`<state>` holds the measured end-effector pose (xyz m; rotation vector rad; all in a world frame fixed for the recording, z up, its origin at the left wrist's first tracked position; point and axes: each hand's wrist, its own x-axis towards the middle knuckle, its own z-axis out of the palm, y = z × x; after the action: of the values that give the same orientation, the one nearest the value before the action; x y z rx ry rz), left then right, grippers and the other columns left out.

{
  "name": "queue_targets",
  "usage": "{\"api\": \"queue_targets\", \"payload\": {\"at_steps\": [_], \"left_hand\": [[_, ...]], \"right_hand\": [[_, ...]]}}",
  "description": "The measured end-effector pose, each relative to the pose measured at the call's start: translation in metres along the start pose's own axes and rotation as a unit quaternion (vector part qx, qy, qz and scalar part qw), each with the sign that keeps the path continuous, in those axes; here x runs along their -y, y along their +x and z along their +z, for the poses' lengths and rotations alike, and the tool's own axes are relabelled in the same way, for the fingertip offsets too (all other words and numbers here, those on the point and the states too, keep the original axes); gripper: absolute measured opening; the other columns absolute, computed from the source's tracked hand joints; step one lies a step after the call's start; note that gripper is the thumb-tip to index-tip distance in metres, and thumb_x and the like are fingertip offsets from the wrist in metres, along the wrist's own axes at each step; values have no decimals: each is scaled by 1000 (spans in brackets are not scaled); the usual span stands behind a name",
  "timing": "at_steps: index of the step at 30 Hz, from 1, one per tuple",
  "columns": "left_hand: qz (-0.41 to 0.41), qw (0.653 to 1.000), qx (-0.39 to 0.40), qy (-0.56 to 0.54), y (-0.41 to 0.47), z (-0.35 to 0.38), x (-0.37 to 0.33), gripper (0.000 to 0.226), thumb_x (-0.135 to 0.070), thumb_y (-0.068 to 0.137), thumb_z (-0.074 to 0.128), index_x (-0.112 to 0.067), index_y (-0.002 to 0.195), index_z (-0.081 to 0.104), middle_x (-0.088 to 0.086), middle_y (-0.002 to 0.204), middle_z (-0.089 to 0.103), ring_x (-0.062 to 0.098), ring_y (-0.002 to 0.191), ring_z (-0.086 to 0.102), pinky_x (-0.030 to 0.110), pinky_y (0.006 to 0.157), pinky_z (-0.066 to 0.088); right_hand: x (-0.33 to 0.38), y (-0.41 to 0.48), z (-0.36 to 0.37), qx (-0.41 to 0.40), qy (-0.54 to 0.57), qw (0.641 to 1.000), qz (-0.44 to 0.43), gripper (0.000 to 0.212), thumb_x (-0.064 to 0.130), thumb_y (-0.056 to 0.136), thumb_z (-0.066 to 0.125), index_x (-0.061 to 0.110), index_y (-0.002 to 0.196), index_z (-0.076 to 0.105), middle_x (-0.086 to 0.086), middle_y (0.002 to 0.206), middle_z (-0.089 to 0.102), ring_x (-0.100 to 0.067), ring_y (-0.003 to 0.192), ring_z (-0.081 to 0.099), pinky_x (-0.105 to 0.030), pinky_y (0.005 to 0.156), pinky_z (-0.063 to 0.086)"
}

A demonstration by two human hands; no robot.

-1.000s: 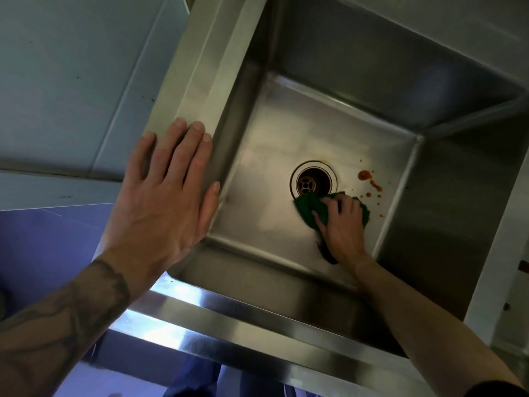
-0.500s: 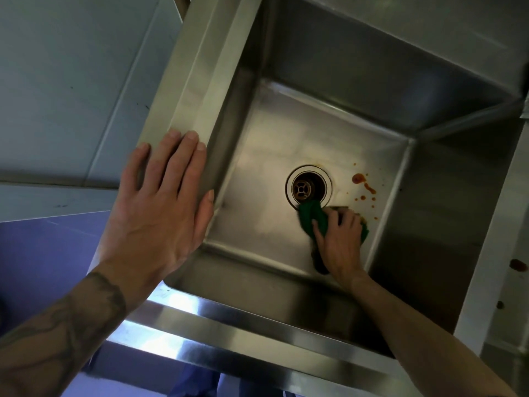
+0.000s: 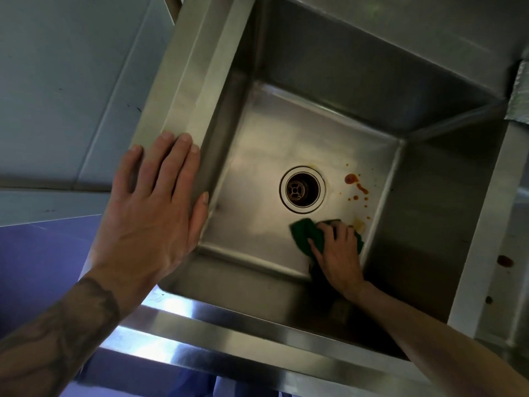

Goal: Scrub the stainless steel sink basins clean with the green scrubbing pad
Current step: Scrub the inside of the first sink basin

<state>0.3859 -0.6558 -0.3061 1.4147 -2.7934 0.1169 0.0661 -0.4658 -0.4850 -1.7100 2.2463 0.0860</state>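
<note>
The green scrubbing pad (image 3: 300,234) lies flat on the floor of the sink basin (image 3: 257,173), in the near right corner, just below the drain (image 3: 302,189) and apart from its ring. The right hand (image 3: 339,255) covers most of the pad, its fingers (image 3: 329,228) curled down over the top and pressing it to the steel, so that only a rumpled dark green edge shows to the left and a sliver to the right. The pad looks thin and limp, more cloth than block, and should follow the corner seams readily. The step in hand seems to be the scrubbing of the basin floor, and it is far from done. A cluster of reddish-brown spots (image 3: 351,179) sits untouched between the drain and the right wall, just beyond the fingertips, with a pale yellowish smear (image 3: 359,224) right beside the pad. The next move probably calls for pushing the pad away from the body over those spots, under firm downward pressure, with short repeated strokes. The left hand (image 3: 154,213) rests flat on the sink rim (image 3: 183,90), fingers straight and close together, holding nothing, apparently as a brace. On the ledge (image 3: 486,224) to the right of the basin, another dark red blot (image 3: 504,260) waits.
</note>
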Motion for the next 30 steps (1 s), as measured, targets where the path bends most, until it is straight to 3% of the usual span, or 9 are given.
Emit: {"api": "queue_targets", "payload": {"at_steps": [2,5,7,14,19,21,24,26,30], "left_hand": [[0,1000,2,0,0,0,1,63,-36,113,36,5,161,32,27,167,36,43,157,33,60,127,25],[-3,1000,1,0,1,0,-1,63,-36,113,36,4,162,32,26,167,36,43,157,33,60,127,25],[-2,1000,-3,2,1,2,-1,63,-36,113,36,3,162,31,25,167,36,42,157,33,59,127,25],[2,1000,-4,2,0,3,1,63,-36,114,36,4,163,30,26,168,34,43,158,31,60,127,24],[-1,1000,-8,0,0,4,1,63,-36,113,36,3,163,30,25,168,35,42,157,31,60,127,24],[3,1000,-6,1,-1,5,2,64,-37,114,36,3,163,29,25,168,34,42,158,31,60,127,23],[4,1000,-9,4,-2,4,2,63,-36,113,36,3,163,29,25,168,34,42,157,31,60,127,24],[5,1000,-11,-1,-1,4,2,63,-35,113,37,3,163,30,25,168,34,42,157,31,60,127,24],[1,1000,-11,-8,-1,5,2,64,-36,113,36,2,164,29,24,169,33,41,158,29,59,128,24]], "right_hand": [[-11,10,-5,12,14,1000,4,41,37,99,65,12,132,58,-18,125,54,-34,109,52,-46,93,47],[-12,43,-15,-36,28,990,135,43,39,103,59,9,133,55,-23,128,51,-39,111,52,-49,96,47],[-5,49,-19,-53,24,984,171,43,40,103,58,8,131,54,-24,126,51,-40,108,52,-50,93,48],[-13,-13,-14,65,-25,997,-45,43,37,97,68,11,131,61,-20,124,56,-37,104,57,-48,88,52],[0,25,-26,0,30,976,214,44,39,102,61,6,130,54,-27,127,52,-43,109,55,-50,89,49],[9,8,-24,35,20,983,181,46,41,102,60,7,131,54,-26,128,53,-41,109,55,-50,91,50],[9,-21,-26,151,-1,988,24,51,44,101,60,14,142,50,-18,137,48,-35,117,51,-46,101,48],[2,-24,-28,194,8,981,-18,51,42,101,61,20,145,48,-14,140,45,-32,124,48,-44,108,45],[-11,-6,-36,99,71,984,127,45,28,101,65,13,142,51,-21,139,46,-39,125,49,-49,106,46]]}}
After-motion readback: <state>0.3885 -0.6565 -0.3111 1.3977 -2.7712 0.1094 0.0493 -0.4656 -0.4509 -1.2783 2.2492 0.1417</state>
